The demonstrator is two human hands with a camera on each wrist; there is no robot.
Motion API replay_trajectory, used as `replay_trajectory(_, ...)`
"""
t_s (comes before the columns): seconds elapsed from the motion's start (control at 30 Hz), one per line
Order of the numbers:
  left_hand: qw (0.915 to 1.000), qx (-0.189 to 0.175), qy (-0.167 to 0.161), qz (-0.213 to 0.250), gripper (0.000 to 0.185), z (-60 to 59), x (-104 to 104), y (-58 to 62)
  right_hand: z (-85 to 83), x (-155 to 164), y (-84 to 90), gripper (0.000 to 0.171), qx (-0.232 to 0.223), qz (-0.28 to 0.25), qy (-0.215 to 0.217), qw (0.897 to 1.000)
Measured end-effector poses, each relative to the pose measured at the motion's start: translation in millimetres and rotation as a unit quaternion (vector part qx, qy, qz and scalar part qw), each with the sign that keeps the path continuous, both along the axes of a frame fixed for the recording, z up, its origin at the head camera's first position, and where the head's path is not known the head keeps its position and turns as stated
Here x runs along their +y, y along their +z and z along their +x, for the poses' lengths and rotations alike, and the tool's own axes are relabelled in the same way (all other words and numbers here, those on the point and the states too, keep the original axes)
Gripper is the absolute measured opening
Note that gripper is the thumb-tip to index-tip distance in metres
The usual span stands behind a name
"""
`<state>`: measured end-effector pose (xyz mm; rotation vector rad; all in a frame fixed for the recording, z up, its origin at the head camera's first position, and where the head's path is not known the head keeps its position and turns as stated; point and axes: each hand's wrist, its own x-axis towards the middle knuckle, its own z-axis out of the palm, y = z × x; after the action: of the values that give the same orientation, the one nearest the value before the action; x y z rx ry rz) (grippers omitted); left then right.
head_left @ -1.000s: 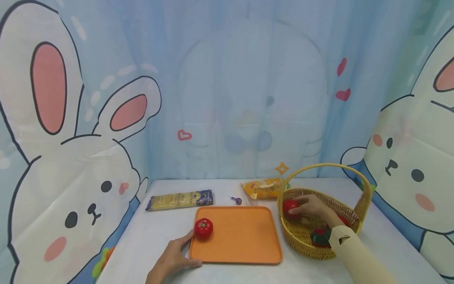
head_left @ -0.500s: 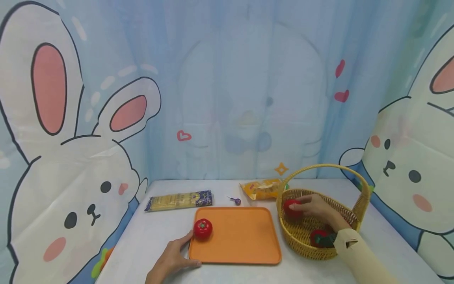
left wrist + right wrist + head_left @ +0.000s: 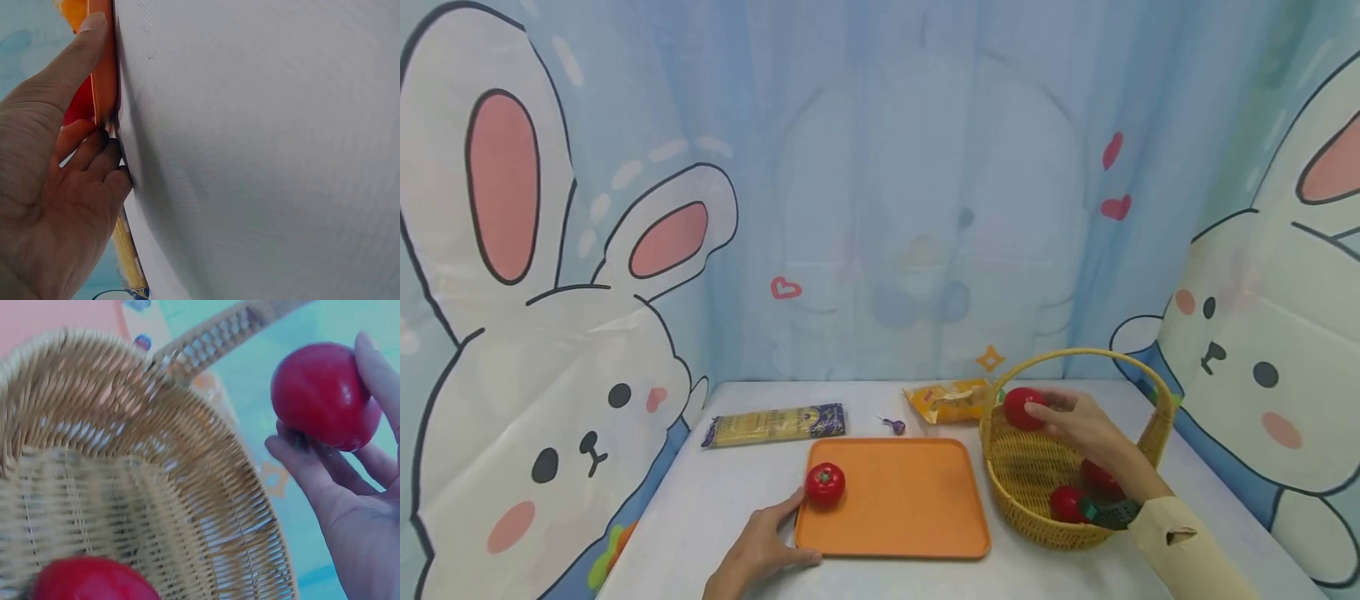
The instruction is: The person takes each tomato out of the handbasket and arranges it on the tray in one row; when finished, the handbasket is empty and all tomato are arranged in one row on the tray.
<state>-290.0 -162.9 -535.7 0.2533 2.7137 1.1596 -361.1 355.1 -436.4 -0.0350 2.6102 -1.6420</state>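
A red tomato (image 3: 1023,408) is held in my right hand (image 3: 1078,425), over the back left part of the wicker basket (image 3: 1037,529). In the right wrist view the fingers lie around the tomato (image 3: 322,394), outside the basket's rim in this view. My left hand (image 3: 760,542) touches the near left corner of an orange tray (image 3: 910,500). Its thumb (image 3: 87,47) lies along the tray's front edge and its other fingers are at the left side. Another tomato (image 3: 825,485) rests on the tray near that left side.
Inside the basket are more red items (image 3: 1067,503), with something dark green beside them, partly behind the right wrist. Behind the tray lie a pasta packet (image 3: 775,425), a small purple object (image 3: 895,426) and a yellow-orange bag (image 3: 951,402). The basket's handle (image 3: 1078,353) arches overhead.
My right hand has lifted the tomato from inside the basket up to its rim. The left hand stays at the tray's corner, and the view has shifted slightly.
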Motion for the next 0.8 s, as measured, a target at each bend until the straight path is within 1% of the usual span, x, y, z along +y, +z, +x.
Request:
replay_trajectory(0.17, 1.0, -0.004, 0.005, 0.0, 0.111, 0.6, 1, 0.7, 15.0, 0, 6.5, 0.079, 0.014, -0.062, 0.026, 0.998)
replay_trajectory(0.27, 1.0, -0.005, 0.008, -0.002, 0.111, 0.3, 1, 0.1, 22.8, -2, 6.9, 0.069, 0.029, -0.09, 0.065, 0.993)
replay_trajectory(0.33, 0.9999, -0.008, 0.012, -0.003, 0.111, 0.1, 1, -0.6, 26.5, -5, 6.6, 0.061, 0.038, -0.113, 0.097, 0.988)
replay_trajectory(0.4, 0.9998, -0.012, 0.016, -0.004, 0.111, 0.1, 1, -1.0, 29.4, -8, 6.2, 0.056, 0.039, -0.126, 0.12, 0.984)
replay_trajectory(0.5, 0.9998, -0.012, 0.016, -0.003, 0.11, 0.3, 1, -1.4, 34.1, -12, 7.7, 0.058, 0.035, -0.114, 0.125, 0.985)
replay_trajectory(0.67, 0.9999, -0.006, 0.012, 0.002, 0.11, 0.5, 1, -1.3, 42.5, -19, 12.4, 0.065, 0.041, -0.069, 0.116, 0.99)
replay_trajectory(0.73, 0.9999, -0.006, 0.011, 0.004, 0.11, 0.5, 1, -1.2, 46.3, -21, 14.4, 0.065, 0.041, -0.066, 0.115, 0.99)
replay_trajectory(0.8, 0.9999, -0.004, 0.011, 0.003, 0.11, 0.2, 2, -1.2, 49.3, -24, 15.9, 0.063, 0.037, -0.079, 0.117, 0.989)
